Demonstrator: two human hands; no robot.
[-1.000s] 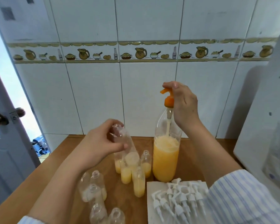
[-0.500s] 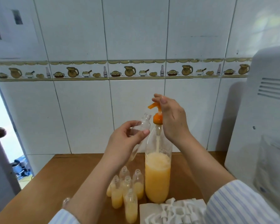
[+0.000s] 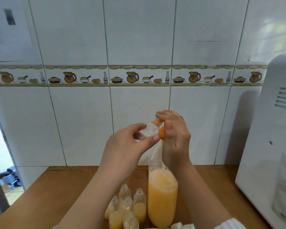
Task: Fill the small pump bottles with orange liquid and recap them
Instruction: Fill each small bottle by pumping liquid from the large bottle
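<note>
Left hand at mid-frame, thumb and fingers pinched round a small empty bottle, tilted with its mouth up against the orange spout. Right hand just beside it, fingers curled down over the orange pump on top of the big bottle. Big bottle upright at lower centre, about half full of orange liquid. Left of its base, a cluster of small bottles, uncapped, partly filled with orange. All standing on a wooden table. White tiled wall behind, with a patterned strip across. White appliance at the right edge.
</note>
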